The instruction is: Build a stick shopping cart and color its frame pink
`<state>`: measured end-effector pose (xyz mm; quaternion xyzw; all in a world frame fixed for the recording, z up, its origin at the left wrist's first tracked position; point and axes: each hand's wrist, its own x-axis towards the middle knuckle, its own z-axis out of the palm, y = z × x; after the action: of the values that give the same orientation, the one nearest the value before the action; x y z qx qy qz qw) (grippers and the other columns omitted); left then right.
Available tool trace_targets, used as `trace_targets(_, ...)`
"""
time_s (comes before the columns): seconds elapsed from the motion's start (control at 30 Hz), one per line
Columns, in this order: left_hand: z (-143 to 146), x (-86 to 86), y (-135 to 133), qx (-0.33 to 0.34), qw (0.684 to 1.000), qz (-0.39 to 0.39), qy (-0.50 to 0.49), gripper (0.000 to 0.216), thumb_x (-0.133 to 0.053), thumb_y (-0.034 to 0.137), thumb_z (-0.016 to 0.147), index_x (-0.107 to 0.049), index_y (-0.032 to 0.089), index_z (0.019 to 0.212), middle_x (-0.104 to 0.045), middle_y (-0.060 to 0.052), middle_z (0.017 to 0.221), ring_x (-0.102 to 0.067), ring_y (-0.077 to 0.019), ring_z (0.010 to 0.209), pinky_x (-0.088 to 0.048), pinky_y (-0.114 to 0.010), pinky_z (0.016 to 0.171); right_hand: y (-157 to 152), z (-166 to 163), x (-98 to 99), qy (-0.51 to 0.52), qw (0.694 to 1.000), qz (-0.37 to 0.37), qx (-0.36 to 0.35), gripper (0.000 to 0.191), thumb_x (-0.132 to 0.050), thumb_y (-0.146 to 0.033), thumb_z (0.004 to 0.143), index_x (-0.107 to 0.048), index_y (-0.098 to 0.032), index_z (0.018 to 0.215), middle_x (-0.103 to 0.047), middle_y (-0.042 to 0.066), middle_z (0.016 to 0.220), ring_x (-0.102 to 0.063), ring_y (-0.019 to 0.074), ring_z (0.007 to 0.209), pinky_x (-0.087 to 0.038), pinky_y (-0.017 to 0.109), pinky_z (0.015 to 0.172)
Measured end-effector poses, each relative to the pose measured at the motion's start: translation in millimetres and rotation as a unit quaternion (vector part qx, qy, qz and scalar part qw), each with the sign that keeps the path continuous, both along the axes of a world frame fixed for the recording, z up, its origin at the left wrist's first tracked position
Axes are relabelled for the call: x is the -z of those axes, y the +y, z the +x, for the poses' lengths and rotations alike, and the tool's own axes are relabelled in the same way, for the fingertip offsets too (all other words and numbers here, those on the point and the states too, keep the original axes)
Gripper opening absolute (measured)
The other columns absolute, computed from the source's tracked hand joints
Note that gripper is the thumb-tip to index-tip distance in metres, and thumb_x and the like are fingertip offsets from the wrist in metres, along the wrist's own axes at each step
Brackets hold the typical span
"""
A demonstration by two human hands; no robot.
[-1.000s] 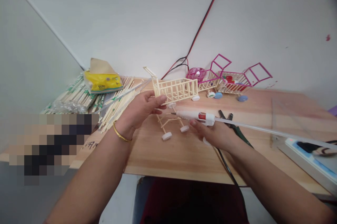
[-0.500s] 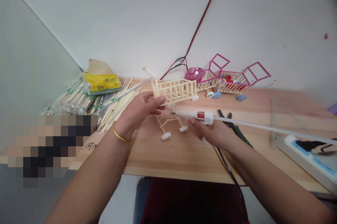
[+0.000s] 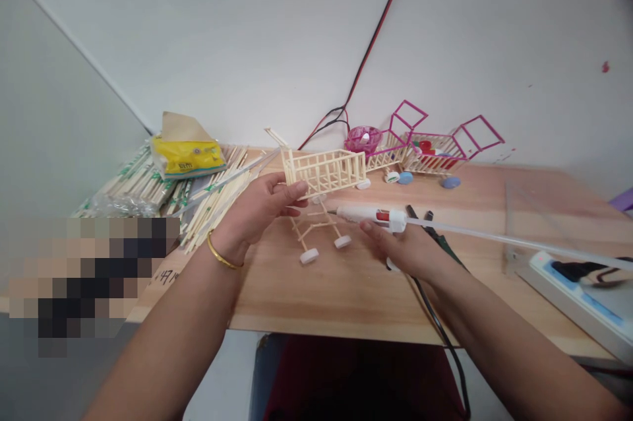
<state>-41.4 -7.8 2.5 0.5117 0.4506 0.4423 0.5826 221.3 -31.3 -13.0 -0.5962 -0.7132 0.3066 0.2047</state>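
My left hand (image 3: 270,210) grips the near left end of a small cart basket (image 3: 326,173) made of pale wooden sticks, thumb on its side. Below the basket is a stick wheel frame (image 3: 316,226) with white round wheels; whether the two touch is hard to tell. In my right hand (image 3: 400,249) is a white hot glue gun (image 3: 368,214), its fingers wrapped around the handle. The gun's tip points left, close to the wheel frame. A long clear glue stick (image 3: 494,237) runs out of its back end, and a black cord hangs below.
Two stick carts with magenta handles (image 3: 435,152) stand at the back beside a magenta bowl (image 3: 363,138). At left lie bundled sticks (image 3: 133,177) under a yellow tissue pack (image 3: 188,156). Dark-handled pliers (image 3: 448,246) lie behind my right hand; a power strip (image 3: 568,295) is at right.
The glue gun has drawn back slightly to the right from the wheel frame. My left hand keeps its hold on the basket, and the whole view has shifted a little.
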Motion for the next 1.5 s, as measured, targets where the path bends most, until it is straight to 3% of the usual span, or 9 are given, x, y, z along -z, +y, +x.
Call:
trace_targets(0.13, 0.3, 0.5, 0.7, 0.004, 1.000, 0.001, 0.002, 0.044, -0.076, 0.049, 0.075, -0.068, 0.015, 0.103, -0.070, -0.009, 0.106, -0.066, -0.0177, 0.087, -0.053, -0.029, 0.073, 0.6, -4.6, -1.9, 0.013, 0.999, 0.029, -0.016, 0.043, -0.047, -0.058, 0.089, -0.072, -0.023, 0.098, -0.075, 0.007, 0.090, -0.069, 0.0288, 0.088, -0.052, 0.039, 0.075)
trace_targets(0.6, 1.0, 1.0, 0.5, -0.001, 1.000, 0.000, 0.012, 0.046, -0.077, 0.049, 0.073, -0.069, 0.015, 0.104, -0.071, -0.010, 0.107, -0.067, -0.0191, 0.088, -0.054, -0.030, 0.073, 1.0, -3.9, -3.3, 0.021, 0.999, 0.028, -0.017, 0.041, -0.049, -0.058, 0.089, -0.074, -0.024, 0.094, -0.076, 0.006, 0.086, -0.070, 0.0272, 0.083, -0.052, 0.038, 0.074)
trace_targets(0.87, 1.3, 0.9, 0.8, 0.006, 1.000, -0.004, 0.017, 0.045, -0.077, 0.049, 0.073, -0.069, 0.016, 0.102, -0.071, -0.010, 0.106, -0.067, -0.0191, 0.088, -0.054, -0.030, 0.073, -2.6, 0.9, -6.9, 0.019, 1.000, -0.016, -0.004, 0.041, -0.049, -0.058, 0.089, -0.073, -0.025, 0.095, -0.074, 0.005, 0.078, -0.069, 0.0250, 0.072, -0.051, 0.034, 0.064)
trace_targets(1.23, 2.8, -0.3, 0.1, 0.010, 1.000, -0.015, 0.018, 0.043, -0.077, 0.046, 0.074, -0.067, 0.015, 0.101, -0.070, -0.007, 0.101, -0.067, -0.0176, 0.085, -0.055, -0.029, 0.072, -7.1, 15.1, -1.8, -0.047, 0.998, -0.037, -0.013, 0.053, -0.043, -0.071, 0.084, -0.063, -0.023, 0.073, -0.066, 0.004, 0.066, -0.064, 0.0233, 0.066, -0.045, 0.033, 0.058)
trace_targets(1.5, 2.6, 0.0, 0.3, 0.012, 0.999, -0.025, 0.026, 0.042, -0.077, 0.045, 0.075, -0.066, 0.015, 0.103, -0.070, -0.008, 0.104, -0.068, -0.0173, 0.085, -0.055, -0.028, 0.071, -8.8, 13.6, -2.7, -0.020, 0.999, -0.006, -0.028, 0.053, -0.044, -0.070, 0.085, -0.058, -0.022, 0.068, -0.060, 0.002, 0.061, -0.060, 0.0209, 0.063, -0.043, 0.032, 0.058)
